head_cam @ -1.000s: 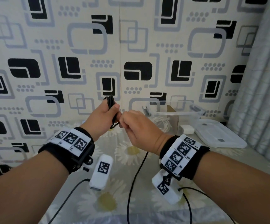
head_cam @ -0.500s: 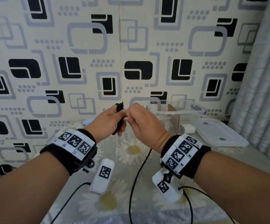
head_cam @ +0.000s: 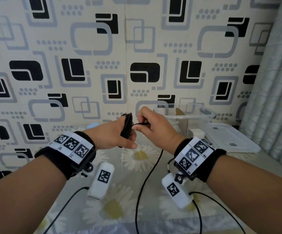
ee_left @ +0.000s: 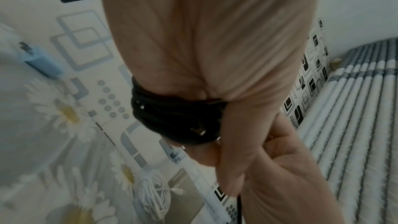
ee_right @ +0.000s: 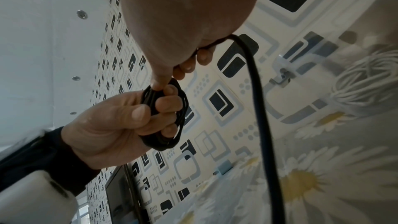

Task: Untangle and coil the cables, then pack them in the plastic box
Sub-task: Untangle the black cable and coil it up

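The left hand (head_cam: 114, 135) is raised above the flowered cloth, its fingers curled around a tight bundle of black cable (head_cam: 127, 126) that is looped several times round them; the right wrist view shows the loops (ee_right: 163, 117) passing behind the fingertips and under the thumb. The right hand (head_cam: 155, 127) sits just beside it, thumb and forefinger pinching a short stretch of the same black cable that runs straight across to the bundle, so the two hands nearly touch. From under the right hand the loose tail (head_cam: 147, 176) of the cable drops down across the cloth toward the near edge.

Behind the right hand stands the clear plastic box (head_cam: 189, 115), open at the top, with a coil of white cable (ee_left: 155, 195) lying inside it against the near wall. The box's lid (head_cam: 229, 139) lies flat on the cloth just to the right of the box. A small light-blue plug (ee_left: 41, 62) rests on the cloth beyond the left hand, near the patterned wall (head_cam: 89, 65). A pleated grey curtain (head_cam: 272, 81) hangs along the right side.
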`<state>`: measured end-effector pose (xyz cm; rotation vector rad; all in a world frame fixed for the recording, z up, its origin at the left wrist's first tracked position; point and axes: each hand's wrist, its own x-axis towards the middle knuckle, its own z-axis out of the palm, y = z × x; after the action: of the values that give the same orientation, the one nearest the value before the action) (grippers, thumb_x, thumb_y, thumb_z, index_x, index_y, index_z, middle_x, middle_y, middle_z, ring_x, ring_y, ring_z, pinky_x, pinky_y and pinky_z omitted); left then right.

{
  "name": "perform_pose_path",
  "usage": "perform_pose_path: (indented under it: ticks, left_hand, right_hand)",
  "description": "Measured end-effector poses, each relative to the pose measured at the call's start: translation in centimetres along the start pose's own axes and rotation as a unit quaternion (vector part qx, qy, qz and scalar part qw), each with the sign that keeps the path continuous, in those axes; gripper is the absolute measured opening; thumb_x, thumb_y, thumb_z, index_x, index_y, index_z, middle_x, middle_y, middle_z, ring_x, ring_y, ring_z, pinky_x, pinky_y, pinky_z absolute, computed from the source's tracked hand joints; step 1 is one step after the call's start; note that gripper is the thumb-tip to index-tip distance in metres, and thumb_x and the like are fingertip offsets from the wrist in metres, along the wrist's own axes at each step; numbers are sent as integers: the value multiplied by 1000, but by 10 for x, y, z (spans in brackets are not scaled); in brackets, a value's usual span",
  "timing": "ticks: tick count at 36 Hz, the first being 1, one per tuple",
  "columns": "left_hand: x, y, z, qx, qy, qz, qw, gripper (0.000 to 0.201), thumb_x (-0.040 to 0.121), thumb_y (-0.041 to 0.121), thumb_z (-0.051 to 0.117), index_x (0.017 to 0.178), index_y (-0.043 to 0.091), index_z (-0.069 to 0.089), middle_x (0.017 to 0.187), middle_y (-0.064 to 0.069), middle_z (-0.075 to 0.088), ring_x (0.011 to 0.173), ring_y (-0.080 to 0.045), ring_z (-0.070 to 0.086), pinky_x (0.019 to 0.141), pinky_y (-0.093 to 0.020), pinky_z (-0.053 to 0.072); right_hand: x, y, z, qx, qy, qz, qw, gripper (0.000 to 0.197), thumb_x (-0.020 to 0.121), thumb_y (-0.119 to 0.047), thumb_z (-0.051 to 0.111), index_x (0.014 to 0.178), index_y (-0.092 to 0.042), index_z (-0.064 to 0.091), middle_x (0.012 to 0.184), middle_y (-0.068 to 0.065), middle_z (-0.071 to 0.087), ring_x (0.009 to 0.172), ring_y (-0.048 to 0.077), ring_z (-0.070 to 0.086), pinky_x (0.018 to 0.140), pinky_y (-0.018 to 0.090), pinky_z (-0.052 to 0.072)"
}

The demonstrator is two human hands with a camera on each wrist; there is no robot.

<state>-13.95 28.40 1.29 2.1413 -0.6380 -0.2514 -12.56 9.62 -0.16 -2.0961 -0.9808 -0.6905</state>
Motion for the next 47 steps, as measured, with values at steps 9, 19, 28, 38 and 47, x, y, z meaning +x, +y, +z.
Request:
perform_pose_path:
  ticks: [9, 19, 28, 38, 47]
  left_hand:
    - [-1, -2, 5, -18, 1, -3, 1000, 35, 86, -7, 60, 112, 9, 43, 98, 0, 61, 99, -8, 66, 66, -18, 47]
    - [-3, 8, 12, -114, -18, -21, 993, 23, 64, 4, 51, 86, 10, 45, 70, -1, 60, 59, -17, 56, 54, -22, 41]
    - [-3, 14, 23, -51, 3, -31, 998, 34, 98, 28, 53, 64, 29, 48, 57, 2, 29, 48, -11, 24, 48, -26, 21]
    - [-6, 17, 20, -88, 8, -18, 996, 39, 94, 45, 45, 74, 12, 40, 55, 6, 30, 44, -8, 22, 43, -19, 18]
    - [-3, 7, 8, -264, 44, -16, 963, 42, 90, 50, 46, 70, 13, 44, 45, 1, 26, 33, -9, 16, 43, -26, 10]
  right_hand:
    - [0, 3, -4, -10, -3, 16, 1000, 27, 86, -21, 71, 82, -17, 44, 70, -12, 44, 64, 1, 44, 59, 15, 36]
    - [0, 6, -9, -54, 0, 70, 996, 40, 74, -52, 74, 73, -23, 47, 57, -10, 45, 54, 8, 41, 56, 34, 40]
    - [2, 4, -10, 51, -26, 79, 995, 30, 74, -27, 82, 76, -14, 54, 56, -16, 45, 52, 3, 40, 56, 16, 35]
    - [2, 12, -13, 235, -79, 172, 953, 20, 77, -22, 77, 81, -11, 60, 70, -4, 52, 62, 5, 44, 60, 16, 40]
    - [-9, 9, -17, 449, -187, 294, 823, 40, 74, -19, 71, 108, -16, 50, 74, 7, 61, 60, 16, 54, 65, 28, 47]
